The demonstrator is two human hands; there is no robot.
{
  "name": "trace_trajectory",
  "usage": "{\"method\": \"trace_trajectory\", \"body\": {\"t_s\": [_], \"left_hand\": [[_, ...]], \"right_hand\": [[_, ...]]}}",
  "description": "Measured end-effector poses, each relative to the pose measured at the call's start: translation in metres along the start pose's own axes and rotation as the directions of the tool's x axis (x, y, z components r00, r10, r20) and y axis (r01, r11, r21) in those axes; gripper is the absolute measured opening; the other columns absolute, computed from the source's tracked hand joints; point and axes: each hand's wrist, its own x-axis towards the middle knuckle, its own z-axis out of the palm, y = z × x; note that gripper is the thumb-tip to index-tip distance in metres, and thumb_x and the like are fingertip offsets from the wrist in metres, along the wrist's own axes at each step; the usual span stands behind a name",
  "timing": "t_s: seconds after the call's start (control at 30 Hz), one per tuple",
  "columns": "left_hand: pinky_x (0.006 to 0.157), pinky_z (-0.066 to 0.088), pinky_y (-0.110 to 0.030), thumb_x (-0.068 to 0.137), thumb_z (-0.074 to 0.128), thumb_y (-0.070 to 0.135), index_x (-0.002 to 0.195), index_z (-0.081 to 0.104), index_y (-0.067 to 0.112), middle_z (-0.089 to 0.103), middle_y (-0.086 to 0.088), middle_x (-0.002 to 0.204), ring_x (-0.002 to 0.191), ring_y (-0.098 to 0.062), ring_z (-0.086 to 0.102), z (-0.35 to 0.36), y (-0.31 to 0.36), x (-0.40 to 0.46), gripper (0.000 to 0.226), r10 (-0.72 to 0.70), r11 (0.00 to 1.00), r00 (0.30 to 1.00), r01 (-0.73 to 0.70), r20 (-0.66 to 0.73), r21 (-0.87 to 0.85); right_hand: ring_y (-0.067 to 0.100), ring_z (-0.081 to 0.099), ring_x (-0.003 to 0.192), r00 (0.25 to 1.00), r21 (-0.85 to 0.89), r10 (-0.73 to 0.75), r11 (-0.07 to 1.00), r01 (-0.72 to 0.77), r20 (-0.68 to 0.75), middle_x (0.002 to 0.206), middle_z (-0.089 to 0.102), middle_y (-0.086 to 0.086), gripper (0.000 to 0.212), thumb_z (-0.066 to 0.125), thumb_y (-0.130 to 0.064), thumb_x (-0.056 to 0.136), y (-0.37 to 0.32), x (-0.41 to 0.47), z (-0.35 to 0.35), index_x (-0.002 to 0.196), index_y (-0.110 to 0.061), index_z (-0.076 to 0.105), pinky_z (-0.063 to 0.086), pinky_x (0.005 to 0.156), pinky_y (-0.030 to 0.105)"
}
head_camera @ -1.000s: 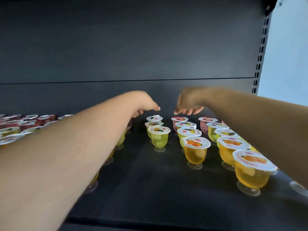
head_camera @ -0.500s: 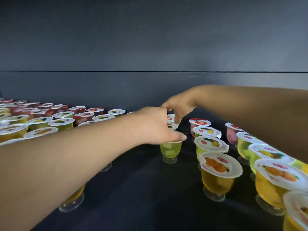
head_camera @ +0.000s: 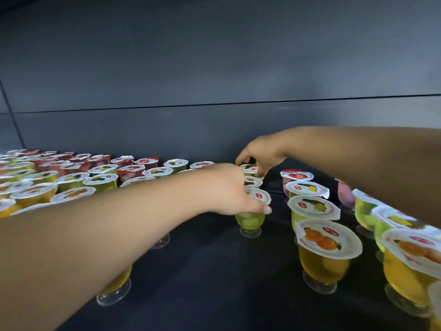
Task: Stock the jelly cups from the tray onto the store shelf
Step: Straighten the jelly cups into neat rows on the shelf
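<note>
Two bare arms reach over a dark store shelf (head_camera: 210,266) lined with rows of footed jelly cups sealed with white fruit-print lids. The left hand (head_camera: 229,189) curls over the top of a green jelly cup (head_camera: 250,219) standing upright at the front of a short middle row, while the right hand (head_camera: 261,155) pinches the rim of the rearmost cup (head_camera: 249,168) in that row. Orange, green and red cups stand in rows on both sides

Left hand (head_camera: 235,189) came down from mid-air, now grips front green cup (head_camera: 250,217); right hand (head_camera: 261,155) dropped onto rear cup (head_camera: 249,168).
</note>
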Motion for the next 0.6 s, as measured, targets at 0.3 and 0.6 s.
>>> {"method": "trace_trajectory", "body": {"t_s": [0.3,0.6], "left_hand": [[0.061,0.037,-0.025,0.075,0.054,0.066,0.092,0.062,0.012,0.051,0.001,0.073,0.075,-0.017,0.051,-0.006,-0.023,-0.013,0.058,-0.044,0.999,0.996,0.045,0.074,-0.008],[0.06,0.039,-0.021,0.076,0.055,0.065,0.101,0.064,0.015,0.057,0.001,0.083,0.081,-0.016,0.055,-0.004,-0.027,-0.015,0.056,-0.026,0.998,0.997,0.03,0.073,-0.06]], "right_hand": [[0.007,0.039,0.113,0.977,0.109,-0.139,0.987,0.122,0.164,0.143,0.04,-0.007,0.079,0.066,-0.006,0.082,-0.025,-0.036,-0.013,0.145,-0.03,0.026,0.029,0.086,0.022],[0.01,0.047,0.098,0.989,0.16,-0.113,0.982,0.098,0.091,0.13,0.052,-0.005,0.059,0.069,-0.014,0.081,-0.037,-0.03,-0.011,0.134,-0.021,0.044,0.038,0.084,0.025]]}}
